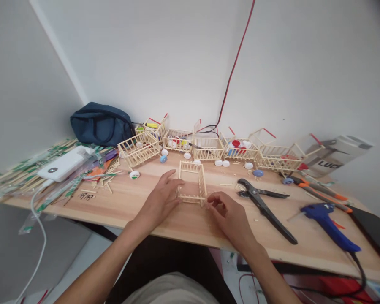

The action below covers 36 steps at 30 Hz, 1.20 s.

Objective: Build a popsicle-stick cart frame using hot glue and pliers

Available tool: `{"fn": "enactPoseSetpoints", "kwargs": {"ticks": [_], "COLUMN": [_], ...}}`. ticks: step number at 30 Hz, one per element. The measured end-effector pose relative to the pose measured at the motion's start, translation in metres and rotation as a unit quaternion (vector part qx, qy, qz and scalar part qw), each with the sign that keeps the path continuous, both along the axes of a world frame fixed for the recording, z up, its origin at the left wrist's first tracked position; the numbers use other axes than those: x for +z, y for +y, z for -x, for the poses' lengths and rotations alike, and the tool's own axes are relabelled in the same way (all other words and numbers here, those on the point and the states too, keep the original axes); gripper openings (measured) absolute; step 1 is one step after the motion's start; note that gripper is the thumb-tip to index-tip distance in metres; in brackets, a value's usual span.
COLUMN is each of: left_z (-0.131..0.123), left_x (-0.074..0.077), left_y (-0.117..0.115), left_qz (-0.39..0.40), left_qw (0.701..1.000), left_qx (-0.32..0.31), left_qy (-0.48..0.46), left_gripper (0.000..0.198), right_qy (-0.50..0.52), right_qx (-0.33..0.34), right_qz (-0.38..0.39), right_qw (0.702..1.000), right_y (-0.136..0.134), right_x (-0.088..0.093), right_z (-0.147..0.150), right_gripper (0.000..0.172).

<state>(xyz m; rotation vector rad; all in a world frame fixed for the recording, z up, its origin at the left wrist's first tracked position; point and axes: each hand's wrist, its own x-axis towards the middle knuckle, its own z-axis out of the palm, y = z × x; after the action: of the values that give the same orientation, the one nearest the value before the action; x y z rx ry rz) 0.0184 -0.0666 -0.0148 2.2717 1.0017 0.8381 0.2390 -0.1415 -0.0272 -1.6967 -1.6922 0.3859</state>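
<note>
A small unfinished basket of thin wooden sticks sits on the table between my hands, with slatted sides on the right, near and far edges. My left hand curves around its left side, thumb and fingers gripping there. At the near right corner, the fingers of my right hand are pinched together against the basket. Whether a small loose piece is also between those fingertips is hidden. Behind stand several finished miniature stick shopping carts with bottle-cap wheels and red handles.
Right of my hands lie black cutters, a blue glue gun with its cord, and orange-handled pliers. At left are a white power bank, packaged sticks and a blue pouch. Stick offcuts are scattered nearby.
</note>
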Motion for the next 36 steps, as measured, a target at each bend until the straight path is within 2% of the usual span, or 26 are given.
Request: {"fn": "enactPoseSetpoints", "kwargs": {"ticks": [3, 6, 10, 12, 15, 21, 28, 32, 36], "left_z": [0.002, -0.002, -0.013, -0.017, -0.019, -0.015, -0.004, 0.000, -0.005], "left_x": [0.008, 0.016, 0.018, 0.016, 0.016, 0.025, 0.028, 0.034, 0.038], "left_y": [-0.006, -0.013, -0.013, -0.010, -0.004, 0.000, -0.004, -0.016, -0.033], "left_qz": [-0.094, -0.216, -0.271, -0.267, -0.252, -0.187, -0.178, -0.173, -0.087], "left_qw": [0.995, 0.976, 0.954, 0.950, 0.951, 0.970, 0.974, 0.979, 0.991], "left_qx": [0.028, 0.021, -0.002, -0.004, -0.015, -0.066, -0.102, -0.107, -0.102], "left_qy": [-0.002, 0.031, 0.127, 0.161, 0.178, 0.142, 0.094, 0.023, -0.012], "left_gripper": [0.047, 0.039, 0.020, 0.016, 0.021, 0.017, 0.015, 0.015, 0.012], "right_qy": [0.009, 0.009, -0.005, -0.005, -0.001, 0.001, 0.005, 0.066, 0.164], "right_qx": [-0.007, -0.005, 0.006, 0.015, 0.020, 0.010, 0.000, -0.019, 0.023], "right_qz": [-0.002, -0.004, 0.006, 0.007, 0.011, 0.021, 0.015, 0.007, 0.036], "right_qw": [1.000, 1.000, 1.000, 1.000, 1.000, 1.000, 1.000, 0.998, 0.985], "right_y": [0.001, 0.003, 0.005, 0.006, 0.006, 0.004, -0.001, -0.017, -0.038], "right_x": [0.000, 0.001, -0.001, -0.002, -0.002, 0.000, -0.001, 0.004, 0.016], "right_z": [-0.001, -0.001, 0.000, 0.001, 0.002, 0.003, -0.005, -0.008, 0.000], "right_gripper": [0.014, 0.014, 0.009, 0.008, 0.007, 0.007, 0.014, 0.023, 0.024]}}
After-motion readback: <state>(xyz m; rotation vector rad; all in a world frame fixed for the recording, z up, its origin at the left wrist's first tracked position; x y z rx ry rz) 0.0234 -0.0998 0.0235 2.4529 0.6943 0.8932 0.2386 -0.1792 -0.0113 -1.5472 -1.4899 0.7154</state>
